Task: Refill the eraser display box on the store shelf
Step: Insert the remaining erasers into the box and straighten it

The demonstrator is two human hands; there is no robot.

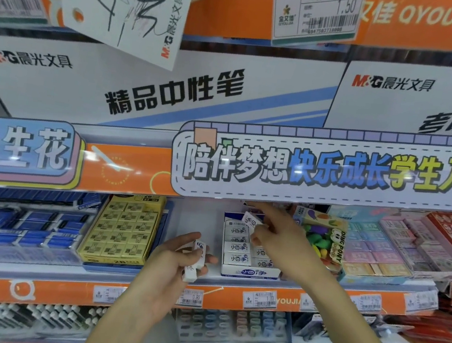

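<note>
The eraser display box [248, 255], white with blue lettering, was set on the orange-edged shelf [232, 293], between a yellow box of erasers [124, 227] on the left and a bag of colourful erasers [322, 237] on the right. Rows of white erasers were seen stacked inside it. The right hand [276, 236] was reached over the far end of the box, its fingers partly curled, and a single white eraser [251, 220] was pinched at the fingertips just above the stacked rows. The left hand [176, 262] was held nearer, left of the box, with the fingers loosely closed around a few more white erasers [196, 261]. Further boxes of pastel erasers [380, 247] were ranged to the right.
</note>
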